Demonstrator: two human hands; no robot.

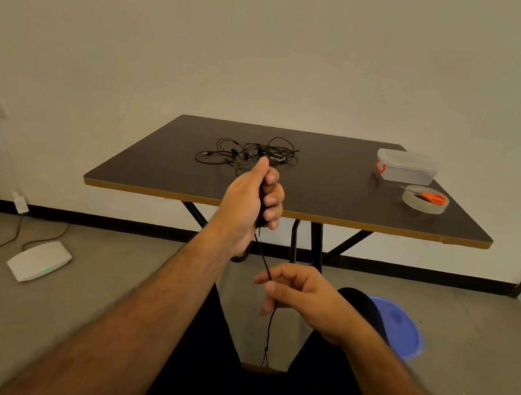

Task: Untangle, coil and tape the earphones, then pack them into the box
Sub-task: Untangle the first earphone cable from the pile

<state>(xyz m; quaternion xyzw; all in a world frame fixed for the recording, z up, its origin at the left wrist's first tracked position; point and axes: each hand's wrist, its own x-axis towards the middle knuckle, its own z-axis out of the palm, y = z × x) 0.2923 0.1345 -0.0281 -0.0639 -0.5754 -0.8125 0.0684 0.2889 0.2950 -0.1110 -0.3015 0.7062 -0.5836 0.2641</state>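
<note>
My left hand [247, 202] is raised in front of the table's near edge, closed around a bundle of black earphone cable. From it the earphone cable [264, 257] runs down to my right hand [301, 295], which pinches it between thumb and fingers; the loose end hangs toward my lap. A tangle of more black earphones [245, 154] lies on the dark table [322, 194] behind my left hand. The clear plastic box [405, 167] with a red latch, lid on, stands at the far right. A roll of clear tape [423, 201] lies in front of it.
Orange-handled scissors [433, 197] rest on top of the tape roll. On the floor at left lie a white device [39, 261] with a green light and its cables. A blue round stool or lid [400, 326] is beside my right knee.
</note>
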